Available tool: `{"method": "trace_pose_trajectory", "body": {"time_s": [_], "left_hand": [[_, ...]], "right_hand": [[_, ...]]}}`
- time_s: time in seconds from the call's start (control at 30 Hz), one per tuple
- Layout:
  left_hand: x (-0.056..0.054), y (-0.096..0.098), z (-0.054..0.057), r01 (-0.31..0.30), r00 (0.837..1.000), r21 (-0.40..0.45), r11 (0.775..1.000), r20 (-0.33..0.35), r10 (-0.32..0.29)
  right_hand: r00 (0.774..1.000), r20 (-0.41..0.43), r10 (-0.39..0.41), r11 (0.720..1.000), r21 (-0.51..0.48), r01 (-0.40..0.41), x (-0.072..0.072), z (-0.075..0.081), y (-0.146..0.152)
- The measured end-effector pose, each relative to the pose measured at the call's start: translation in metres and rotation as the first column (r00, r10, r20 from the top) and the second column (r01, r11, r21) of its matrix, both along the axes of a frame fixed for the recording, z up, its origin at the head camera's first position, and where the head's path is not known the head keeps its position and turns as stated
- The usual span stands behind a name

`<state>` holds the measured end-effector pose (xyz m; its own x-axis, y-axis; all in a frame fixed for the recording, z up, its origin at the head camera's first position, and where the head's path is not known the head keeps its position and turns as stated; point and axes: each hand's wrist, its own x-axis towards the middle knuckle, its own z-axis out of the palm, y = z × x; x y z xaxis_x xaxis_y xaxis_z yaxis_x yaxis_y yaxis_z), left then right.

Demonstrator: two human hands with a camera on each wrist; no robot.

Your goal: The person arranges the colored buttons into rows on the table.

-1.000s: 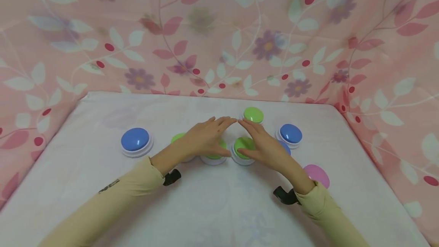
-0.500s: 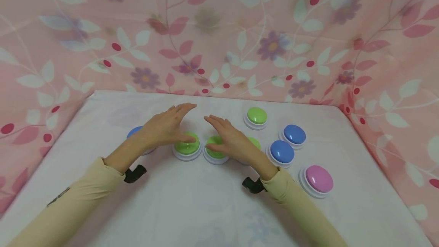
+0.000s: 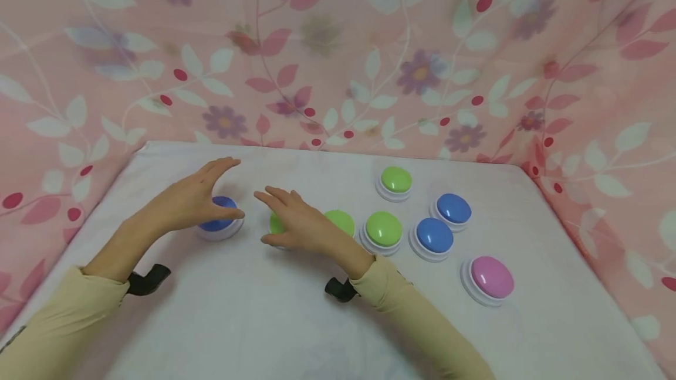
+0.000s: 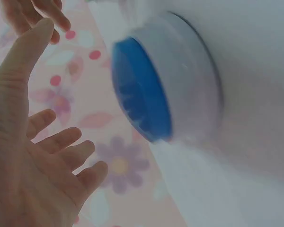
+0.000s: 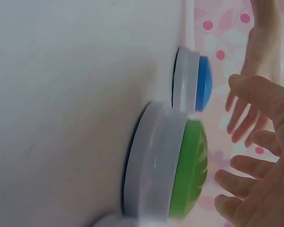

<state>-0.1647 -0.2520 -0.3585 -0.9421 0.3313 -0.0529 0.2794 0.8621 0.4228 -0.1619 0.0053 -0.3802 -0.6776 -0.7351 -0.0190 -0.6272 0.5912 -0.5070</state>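
Over a blue push button [image 3: 215,226] with a round white base, at the far left of the row, my left hand [image 3: 187,201] hovers with fingers spread and relaxed. The left wrist view shows this blue dome [image 4: 142,90] apart from the palm. My right hand [image 3: 301,221] hangs above a green push button [image 3: 276,224] just right of the blue one, hiding most of it. A gap between those fingers and the green dome [image 5: 191,170] shows in the right wrist view. Neither hand holds anything.
On the white tabletop [image 3: 296,321], more green buttons [image 3: 384,228] continue the row rightward. Another green button [image 3: 396,179] stands behind. Two blue buttons [image 3: 435,235] and a pink button [image 3: 492,277] lie at the right. Floral pink cloth [image 3: 338,75] surrounds the table's back and sides.
Both hands have moved left along the row and parted from their fingertip-to-fingertip pose. The left went from the green buttons to the blue one; the right followed. The buttons appear to stay put.
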Motion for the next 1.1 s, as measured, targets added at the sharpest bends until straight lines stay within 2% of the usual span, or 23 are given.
{"method": "trace_pose_trajectory", "body": {"time_s": [0.13,0.23,0.43,0.57,0.77,0.97,1.1], "left_hand": [[0.009,-0.021,-0.012,0.011,1.000,0.013,1.000,0.016,-0.011],[0.016,-0.032,-0.023,0.016,0.999,0.042,0.999,0.027,-0.017],[0.025,-0.044,-0.041,0.037,0.999,0.093,0.995,-0.006,-0.037],[0.028,-0.047,-0.045,0.032,0.999,0.109,0.994,-0.008,-0.031],[0.027,-0.044,-0.050,0.009,1.000,0.073,0.997,-0.006,-0.009],[0.025,-0.042,-0.053,0.013,0.999,0.045,0.999,-0.052,-0.011],[0.023,-0.039,-0.053,0.016,0.999,0.047,0.999,-0.051,-0.014]], "right_hand": [[0.999,-0.002,0.038,0.999,-0.006,-0.038,0.006,-0.002,-0.018],[0.996,-0.042,0.081,0.997,0.002,-0.081,0.008,-0.002,-0.033],[0.987,-0.104,0.119,0.993,0.015,-0.119,0.012,-0.008,-0.062],[0.989,-0.118,0.094,0.995,0.029,-0.092,0.012,-0.016,-0.075],[0.992,-0.117,0.045,0.994,0.104,-0.033,0.017,-0.028,-0.081],[0.988,-0.145,0.044,0.990,0.138,-0.024,0.017,-0.030,-0.080],[0.988,-0.145,0.050,0.988,0.155,-0.027,0.016,-0.030,-0.078]]}}
